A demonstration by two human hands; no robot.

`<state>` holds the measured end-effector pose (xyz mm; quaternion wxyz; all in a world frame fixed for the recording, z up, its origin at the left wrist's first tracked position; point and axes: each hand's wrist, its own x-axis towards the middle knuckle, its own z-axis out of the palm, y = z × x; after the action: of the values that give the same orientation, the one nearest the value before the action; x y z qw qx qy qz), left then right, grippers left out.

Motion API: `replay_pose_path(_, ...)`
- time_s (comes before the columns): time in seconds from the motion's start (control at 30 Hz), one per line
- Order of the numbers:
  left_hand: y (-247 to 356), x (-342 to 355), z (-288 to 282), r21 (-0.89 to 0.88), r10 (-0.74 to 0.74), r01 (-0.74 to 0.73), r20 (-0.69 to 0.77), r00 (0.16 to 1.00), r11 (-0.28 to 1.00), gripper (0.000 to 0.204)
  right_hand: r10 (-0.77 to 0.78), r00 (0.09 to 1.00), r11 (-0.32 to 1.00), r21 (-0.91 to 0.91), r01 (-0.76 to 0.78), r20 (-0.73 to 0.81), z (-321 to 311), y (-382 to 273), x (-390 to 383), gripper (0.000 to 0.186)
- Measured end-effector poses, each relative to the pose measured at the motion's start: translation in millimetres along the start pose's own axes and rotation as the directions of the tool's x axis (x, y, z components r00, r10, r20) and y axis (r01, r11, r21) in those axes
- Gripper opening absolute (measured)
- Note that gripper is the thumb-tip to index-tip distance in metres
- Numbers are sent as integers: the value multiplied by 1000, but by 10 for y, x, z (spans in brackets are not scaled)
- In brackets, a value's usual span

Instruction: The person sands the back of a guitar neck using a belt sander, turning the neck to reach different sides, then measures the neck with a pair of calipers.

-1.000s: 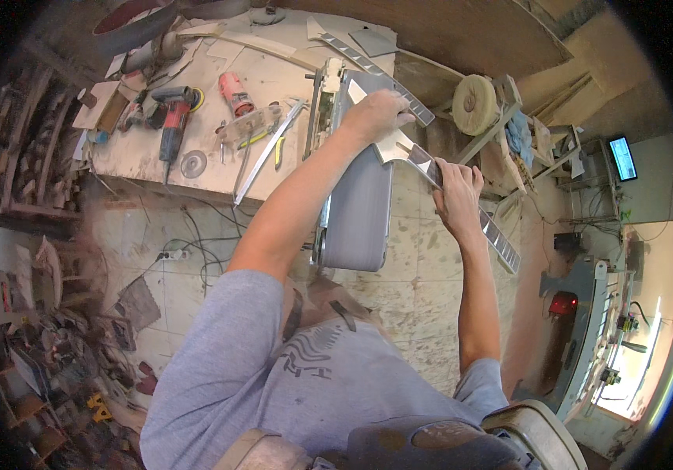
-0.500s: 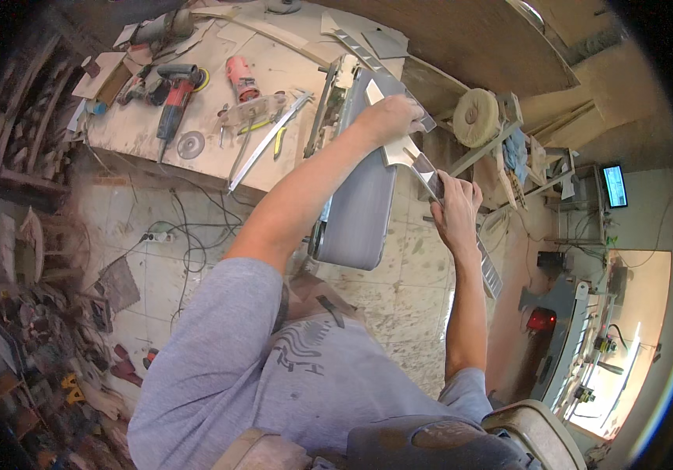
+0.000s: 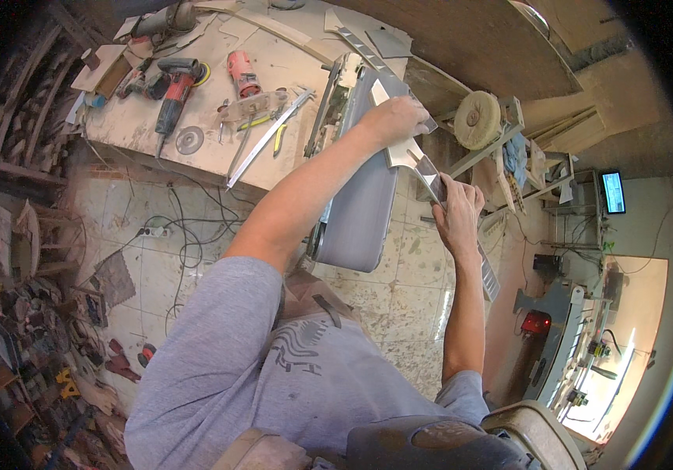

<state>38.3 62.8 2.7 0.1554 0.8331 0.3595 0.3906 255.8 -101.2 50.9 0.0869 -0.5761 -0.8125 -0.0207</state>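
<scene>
A pale wooden guitar neck with a dark fretted fingerboard lies slantwise over the belt sander, its headstock end against the grey belt. My left hand is closed over the headstock, knuckles up, and hides part of it. Farther down the neck, on the right, the fingers of my right hand wrap around the fingerboard part. The fretted end sticks out below that hand beside my right forearm. How closely the wood touches the belt under my left hand is hidden.
On the workbench left of the sander lie a red-black sander, a red power tool, a grinding disc and yellow-handled pliers. Another fretted neck lies behind. A buffing wheel stands right. Cables cross the floor.
Both hands keep their hold on the guitar neck, which has hardly moved against the sander. The whole view has shifted slightly.
</scene>
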Motion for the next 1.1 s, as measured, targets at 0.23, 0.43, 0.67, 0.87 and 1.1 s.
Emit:
replay_pose_path(0.23, 23, -4, -6, 30, 12, -12, 2, 1000, 999, 26, -18, 1000, 1000, 14, 18, -8, -16, 9, 6, 69)
replay_pose_path(0.43, 30, -9, -6, 14, -9, 9, 15, 1000, 1000, 24, -25, 1000, 999, 21, 25, -16, 0, 6, -24, 68)
replay_pose_path(0.67, 17, -9, 35, 41, 35, -34, -22, 999, 999, 23, -18, 1000, 1000, 14, 18, 15, -30, -17, -15, 69)
replay_pose_path(0.87, 41, -10, -29, 108, 50, -49, -8, 999, 993, 24, -47, 999, 999, 10, 48, -16, -11, -16, 2, 70)
replay_pose_path(1.1, 79, -43, -36, 160, 47, -42, -27, 999, 986, 23, -35, 999, 999, 7, 35, -7, -17, -4, 18, 70)
